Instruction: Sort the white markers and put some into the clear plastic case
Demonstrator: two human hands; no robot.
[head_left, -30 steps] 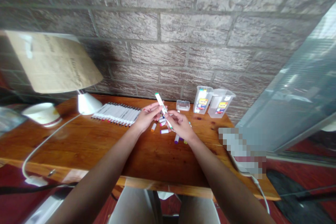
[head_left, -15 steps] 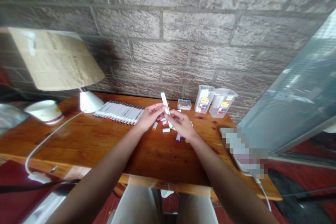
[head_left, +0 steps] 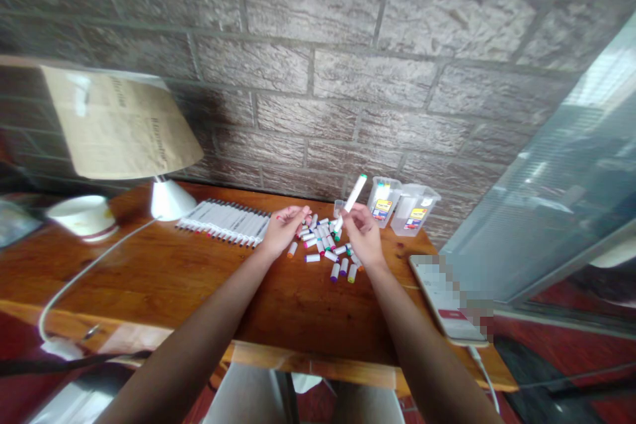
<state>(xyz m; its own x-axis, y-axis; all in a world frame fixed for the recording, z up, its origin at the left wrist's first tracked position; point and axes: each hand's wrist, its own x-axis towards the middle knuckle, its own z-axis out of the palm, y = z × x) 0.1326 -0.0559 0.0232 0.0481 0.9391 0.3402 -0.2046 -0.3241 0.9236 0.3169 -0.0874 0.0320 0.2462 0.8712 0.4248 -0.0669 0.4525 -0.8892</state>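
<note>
In my right hand I hold a white marker with green ends, tilted up and to the right. My left hand is a little to the left, its thumb and fingers pinched together; whatever may be between them is too small to make out. Between and below both hands lies a loose pile of short white marker caps with coloured ends, such as purple, pink, green and orange. To the left of my left hand, white markers lie side by side in a slanted row.
Two clear plastic boxes with labels stand at the back right. A tablet-like device with a cable lies at the right edge. On the left are a lamp and a paper cup. A brick wall rises behind the table.
My hands have moved apart. My right hand has carried the marker to the right, tilting it rightwards, and my left hand is off it. More of the cap pile shows now.
</note>
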